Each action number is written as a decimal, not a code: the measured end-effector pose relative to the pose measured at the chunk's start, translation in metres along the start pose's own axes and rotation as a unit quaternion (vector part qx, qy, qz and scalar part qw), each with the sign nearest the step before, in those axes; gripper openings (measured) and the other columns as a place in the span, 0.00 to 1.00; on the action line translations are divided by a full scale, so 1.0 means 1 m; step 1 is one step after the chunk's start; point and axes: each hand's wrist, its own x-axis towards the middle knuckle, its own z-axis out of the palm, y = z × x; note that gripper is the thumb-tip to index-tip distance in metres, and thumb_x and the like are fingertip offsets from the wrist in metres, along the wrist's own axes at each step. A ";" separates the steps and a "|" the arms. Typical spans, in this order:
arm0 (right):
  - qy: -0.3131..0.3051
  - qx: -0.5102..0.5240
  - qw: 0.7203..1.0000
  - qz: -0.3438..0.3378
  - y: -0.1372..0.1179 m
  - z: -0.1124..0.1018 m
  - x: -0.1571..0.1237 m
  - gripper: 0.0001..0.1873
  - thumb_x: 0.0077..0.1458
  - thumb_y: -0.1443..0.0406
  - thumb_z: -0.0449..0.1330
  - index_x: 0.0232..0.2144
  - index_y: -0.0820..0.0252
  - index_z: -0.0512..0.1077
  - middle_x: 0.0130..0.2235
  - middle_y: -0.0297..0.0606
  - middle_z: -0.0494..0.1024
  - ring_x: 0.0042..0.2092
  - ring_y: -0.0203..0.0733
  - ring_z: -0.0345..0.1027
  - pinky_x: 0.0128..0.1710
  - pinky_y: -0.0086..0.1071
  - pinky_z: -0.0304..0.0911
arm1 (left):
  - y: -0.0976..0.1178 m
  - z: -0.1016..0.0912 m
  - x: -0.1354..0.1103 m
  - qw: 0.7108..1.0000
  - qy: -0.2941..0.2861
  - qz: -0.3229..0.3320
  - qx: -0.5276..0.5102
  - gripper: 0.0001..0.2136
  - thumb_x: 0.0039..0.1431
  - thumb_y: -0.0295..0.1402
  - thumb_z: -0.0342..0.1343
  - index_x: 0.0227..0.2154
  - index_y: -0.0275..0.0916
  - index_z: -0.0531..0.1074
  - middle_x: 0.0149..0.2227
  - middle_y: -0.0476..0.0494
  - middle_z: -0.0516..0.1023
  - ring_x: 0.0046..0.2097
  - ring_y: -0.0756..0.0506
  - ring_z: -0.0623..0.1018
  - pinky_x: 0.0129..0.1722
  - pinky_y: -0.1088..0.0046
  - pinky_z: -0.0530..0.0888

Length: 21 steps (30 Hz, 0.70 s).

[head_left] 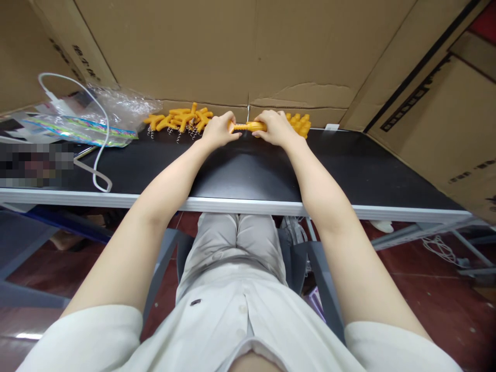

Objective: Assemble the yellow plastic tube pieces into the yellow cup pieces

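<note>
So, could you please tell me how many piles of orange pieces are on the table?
2: a loose pile beside the left hand, and a cluster beside the right hand, which partly hides it.

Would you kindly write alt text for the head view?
A person's left hand and right hand hold a yellow item over a black tabletop. Branched yellow pieces with spirals lie beside the left, other yellow pieces beside the right.

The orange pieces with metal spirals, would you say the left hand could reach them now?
Probably yes: those orange pieces lie beside the left hand, nothing visibly between, though it grips an orange rod.
</note>
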 end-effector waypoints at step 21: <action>-0.034 -0.032 0.999 0.024 -0.015 -0.005 -0.003 0.17 0.73 0.61 0.60 0.58 0.65 0.76 0.62 0.59 0.80 0.66 0.68 0.71 0.69 0.61 0.59 | -0.006 0.003 0.001 0.999 0.004 -0.002 -0.043 0.18 0.53 0.28 0.72 0.46 0.43 0.78 0.42 0.41 0.81 0.58 0.28 0.81 0.62 0.52 0.76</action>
